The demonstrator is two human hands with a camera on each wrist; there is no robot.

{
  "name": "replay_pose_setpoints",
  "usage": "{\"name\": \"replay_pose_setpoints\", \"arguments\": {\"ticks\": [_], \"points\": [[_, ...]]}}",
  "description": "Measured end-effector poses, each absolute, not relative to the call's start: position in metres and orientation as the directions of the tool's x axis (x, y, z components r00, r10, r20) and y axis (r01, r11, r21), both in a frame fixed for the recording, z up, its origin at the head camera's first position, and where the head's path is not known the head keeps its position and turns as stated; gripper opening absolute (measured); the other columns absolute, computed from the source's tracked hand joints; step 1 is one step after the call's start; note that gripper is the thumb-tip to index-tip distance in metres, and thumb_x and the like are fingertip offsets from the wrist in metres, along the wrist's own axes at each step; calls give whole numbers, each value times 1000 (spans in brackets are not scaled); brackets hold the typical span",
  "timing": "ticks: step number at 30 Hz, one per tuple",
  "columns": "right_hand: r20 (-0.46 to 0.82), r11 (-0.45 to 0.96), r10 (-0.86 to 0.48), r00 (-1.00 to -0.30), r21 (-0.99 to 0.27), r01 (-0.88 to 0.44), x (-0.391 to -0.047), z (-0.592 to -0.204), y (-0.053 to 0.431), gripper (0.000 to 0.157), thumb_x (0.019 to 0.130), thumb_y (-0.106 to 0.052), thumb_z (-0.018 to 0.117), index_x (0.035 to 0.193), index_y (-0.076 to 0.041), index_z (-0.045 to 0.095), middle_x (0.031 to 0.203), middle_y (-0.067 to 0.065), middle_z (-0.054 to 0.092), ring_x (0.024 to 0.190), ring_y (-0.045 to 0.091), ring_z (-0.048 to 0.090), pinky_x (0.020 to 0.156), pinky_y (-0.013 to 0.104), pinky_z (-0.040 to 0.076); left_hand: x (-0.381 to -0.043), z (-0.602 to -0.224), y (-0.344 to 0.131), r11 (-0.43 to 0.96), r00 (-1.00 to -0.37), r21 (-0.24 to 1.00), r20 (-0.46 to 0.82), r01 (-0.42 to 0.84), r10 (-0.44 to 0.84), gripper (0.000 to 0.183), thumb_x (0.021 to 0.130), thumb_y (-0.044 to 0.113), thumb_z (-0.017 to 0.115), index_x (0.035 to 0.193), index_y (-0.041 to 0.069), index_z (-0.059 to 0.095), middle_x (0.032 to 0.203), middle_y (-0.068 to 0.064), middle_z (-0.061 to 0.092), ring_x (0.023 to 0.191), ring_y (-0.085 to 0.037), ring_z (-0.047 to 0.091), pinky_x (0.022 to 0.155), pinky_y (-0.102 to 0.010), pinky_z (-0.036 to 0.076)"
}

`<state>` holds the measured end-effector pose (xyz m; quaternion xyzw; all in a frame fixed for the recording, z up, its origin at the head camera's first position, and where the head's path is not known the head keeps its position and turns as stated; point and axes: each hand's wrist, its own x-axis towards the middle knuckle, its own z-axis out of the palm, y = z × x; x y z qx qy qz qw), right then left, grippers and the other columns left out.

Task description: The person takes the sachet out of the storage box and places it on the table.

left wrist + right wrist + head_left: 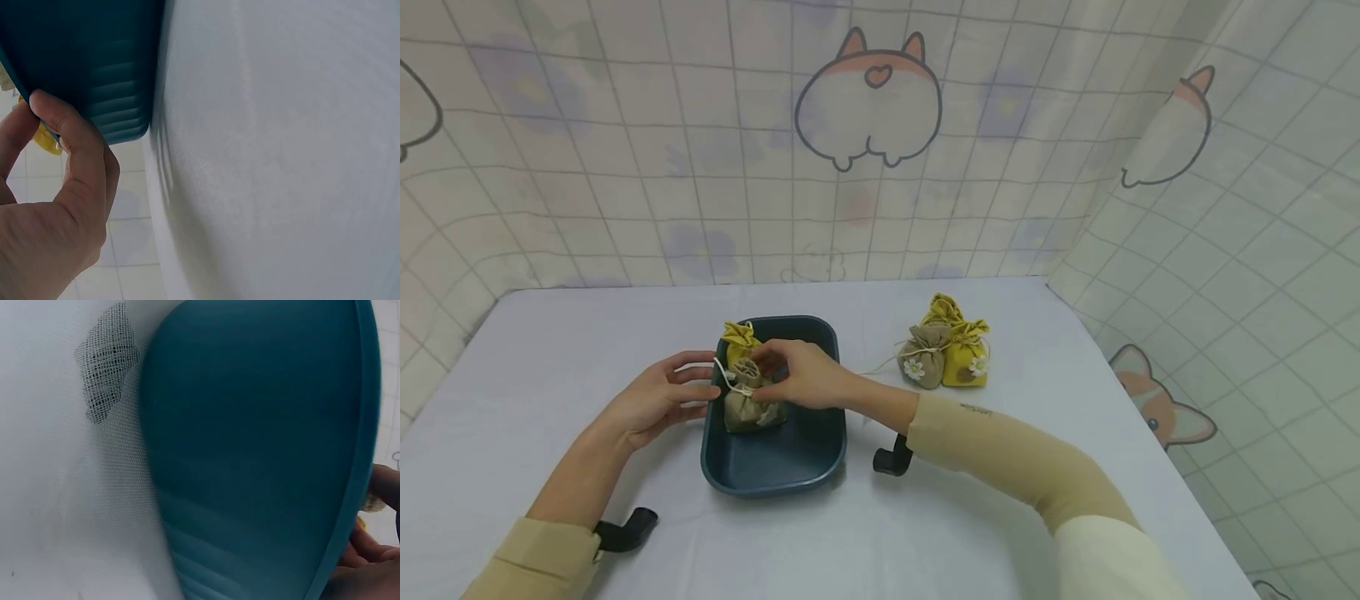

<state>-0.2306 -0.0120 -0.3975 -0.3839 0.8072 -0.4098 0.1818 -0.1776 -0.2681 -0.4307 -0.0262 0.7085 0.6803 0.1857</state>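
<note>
A dark teal bin (775, 467) stands on the table with two small drawstring pouches in it. The yellow pouch (741, 335) leans at the back left corner. In front of it is a tan burlap pouch (745, 412) with a pale cord round its gathered neck. My right hand (805, 375) reaches over the bin's right side and pinches the tan pouch near its neck with thumb and fingers. My left hand (662, 396) is at the bin's left side, fingertips touching the rim beside the loose cord end. Both wrist views show mostly the bin's outer wall (250, 437).
Right of the bin, a tan pouch (922, 360) with a white flower and two yellow pouches (962, 367) stand bunched together. A pale cloth covers the table (985, 517). A tile-patterned curtain (715, 200) hangs behind it.
</note>
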Motion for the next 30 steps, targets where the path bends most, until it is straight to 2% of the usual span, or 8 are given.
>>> {"name": "replay_pose_setpoints", "arguments": {"ticks": [8,17,22,30], "points": [[27,408,-760,-649,-758,-509,-230,-398,-18,43,93,-17,79,131,-2,64,118,7,70,104,11,64,89,20,50,-177,-430,-268,70,-928,954,-301,-293,218,78,96,7,72,157,-2,25,127,-7,57,99,-14,65,83,-33,57],[59,414,-742,-668,-744,-525,-227,-398,-19,34,94,-16,78,124,-4,68,106,1,70,93,5,62,81,16,48,-177,-432,-270,78,-927,955,-298,-287,227,76,96,7,71,156,-1,26,128,-8,57,101,-15,65,85,-34,56],[95,406,-727,-680,-739,-538,-227,-401,-18,30,93,-17,79,119,-7,70,104,-2,71,92,3,62,82,17,49,-177,-432,-269,82,-926,952,-305,-294,222,77,96,8,72,157,0,26,129,-9,56,101,-16,64,85,-34,56],[131,381,-703,-699,-761,-525,-226,-401,-17,27,93,-15,79,117,-8,71,110,1,72,97,4,64,88,20,51,-178,-431,-268,79,-925,951,-311,-300,220,77,96,8,72,157,0,25,126,-7,56,100,-15,64,84,-34,56]]}}
